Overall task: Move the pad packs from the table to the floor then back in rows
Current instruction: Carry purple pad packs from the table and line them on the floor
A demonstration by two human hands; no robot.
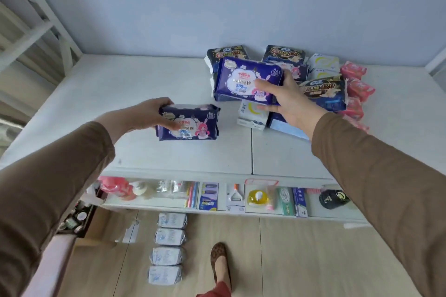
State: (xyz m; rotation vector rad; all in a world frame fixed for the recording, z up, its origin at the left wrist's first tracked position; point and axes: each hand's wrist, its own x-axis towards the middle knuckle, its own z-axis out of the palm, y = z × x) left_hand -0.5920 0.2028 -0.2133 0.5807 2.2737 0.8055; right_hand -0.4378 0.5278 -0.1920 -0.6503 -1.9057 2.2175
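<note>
— Which step? The left hand (147,113) grasps one purple pad pack (189,123) on the table (72,108); the right hand (287,101) lifts another purple pack (243,79) off the pile (323,75).

— Next, likely: both go down beside the floor row (169,246).

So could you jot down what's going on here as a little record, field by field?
left hand: left hand grips a purple pad pack at its left end, on or just above the white table
right hand: right hand holds a second purple pack over the pile
pile: mixed packs heaped at the table's back right, dark, white and pink
floor: four white packs in one row on the wooden floor
shelf: small packaged goods under the tabletop
</note>
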